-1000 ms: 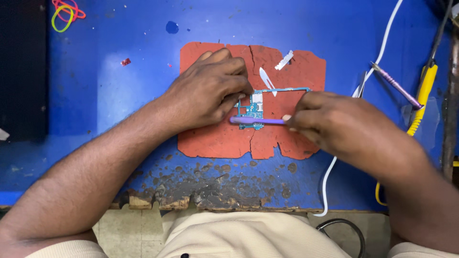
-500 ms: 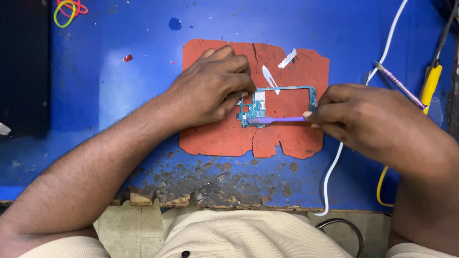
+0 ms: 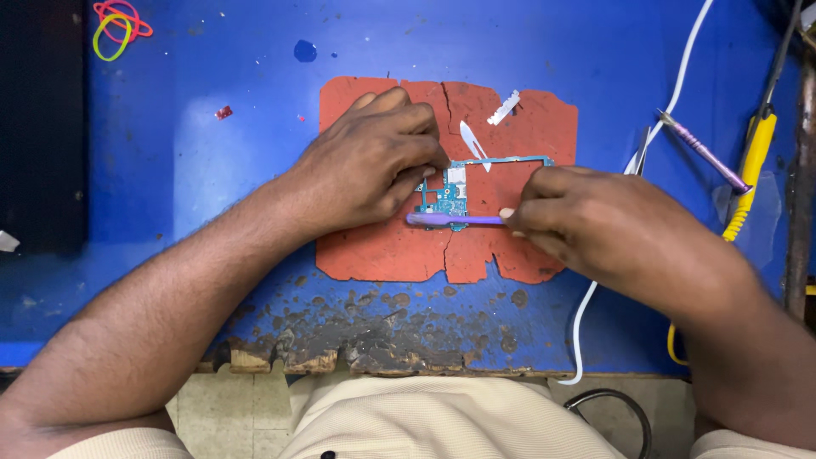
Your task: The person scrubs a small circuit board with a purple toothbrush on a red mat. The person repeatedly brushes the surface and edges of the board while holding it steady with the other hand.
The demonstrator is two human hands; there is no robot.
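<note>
The left hand (image 3: 370,166) lies flat on the little green circuit board (image 3: 450,195), fingers bent and pressed down on its left end, so that part of the board is hidden under the fingertips. The board sits abt in the middle of a cracked red mat (image 3: 382,246) on the blue table (image 3: 170,170). A thin metal frame sticks out from the board to the right, and its far end goes under the right hand (image 3: 603,225).

The right hand's fingers are pinched together on a purple stick tool (image 3: 455,219). The tool lies flat along the board's bottom edge, tip pointing left. Its back end is hidden in the fingers, so can't tell how long it is.

On the mat, just above the board, are 2 small white bits (image 3: 472,140), too small to tell what they are. A white cable (image 3: 680,72) runs down the right side and goes behind the right arm. A yellow-handled tool (image 3: 752,161) and a thin purple tool (image 3: 701,149) lie at the right edge; the yellow one is partly cut off at the top. Coloured rubber bands (image 3: 115,25) are top left. The table's front edge is chipped & worn.
</note>
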